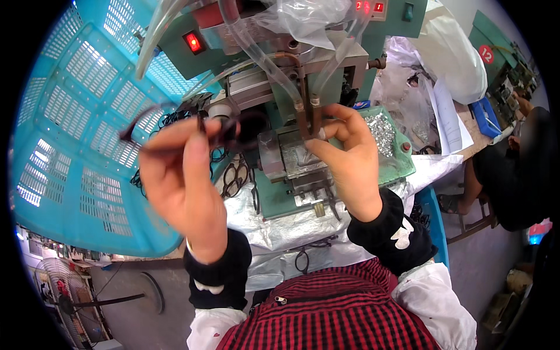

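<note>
My left hand [189, 186] is closed around a dark eyeglass frame [228, 133], held up left of the machine's head and smeared by motion. My right hand [354, 166] is at the green bench machine [366, 76], thumb and fingertips pinched together beside its two upright copper-coloured prongs [303, 119]. Whatever sits between those fingertips is too small to make out. Below the prongs is a metal block [297, 160]. Clear hoses [251, 49] run down to the prongs. More dark eyeglass frames [235, 178] lie left of the machine base.
A large blue plastic basket [70, 157] rises on the left. Right of the machine, a green tray [402, 168] holds many small shiny metal parts. Another eyeglass frame [302, 261] lies on the silvery sheet [262, 233] near me. A person [513, 169] sits at the far right.
</note>
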Demonstrator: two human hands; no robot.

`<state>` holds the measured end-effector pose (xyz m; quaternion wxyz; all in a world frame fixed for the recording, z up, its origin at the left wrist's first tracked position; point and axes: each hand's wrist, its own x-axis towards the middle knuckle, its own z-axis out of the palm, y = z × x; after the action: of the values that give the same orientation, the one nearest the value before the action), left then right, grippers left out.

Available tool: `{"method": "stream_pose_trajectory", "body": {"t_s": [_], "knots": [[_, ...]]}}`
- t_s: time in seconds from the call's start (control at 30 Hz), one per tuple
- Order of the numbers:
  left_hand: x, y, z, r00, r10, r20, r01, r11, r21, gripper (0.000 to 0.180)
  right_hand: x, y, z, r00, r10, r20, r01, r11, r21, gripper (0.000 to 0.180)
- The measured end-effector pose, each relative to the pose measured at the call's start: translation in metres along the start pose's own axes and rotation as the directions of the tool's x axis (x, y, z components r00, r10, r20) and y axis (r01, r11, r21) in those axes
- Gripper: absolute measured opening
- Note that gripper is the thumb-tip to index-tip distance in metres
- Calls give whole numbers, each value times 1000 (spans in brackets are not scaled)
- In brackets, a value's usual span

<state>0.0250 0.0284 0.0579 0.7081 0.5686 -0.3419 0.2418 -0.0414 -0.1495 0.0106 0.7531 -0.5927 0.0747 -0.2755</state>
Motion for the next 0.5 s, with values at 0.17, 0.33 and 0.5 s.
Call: {"method": "stream_pose_trajectory", "body": {"t_s": [0.17, 0.33, 0.5], "knots": [[-10, -2, 14, 950, 267, 160, -266, 963, -27, 11, -17, -9, -15, 981, -145, 132, 162, 978, -134, 52], [-49, -19, 24, 579, 452, 678, -705, 696, 138, 19, 14, 11, -88, 946, -315, -71, 211, 769, -603, 44], [-61, -37, 28, 514, 517, 684, -749, 659, 65, 25, 2, 47, -143, 932, -282, -230, 12, 656, -754, 34]]}}
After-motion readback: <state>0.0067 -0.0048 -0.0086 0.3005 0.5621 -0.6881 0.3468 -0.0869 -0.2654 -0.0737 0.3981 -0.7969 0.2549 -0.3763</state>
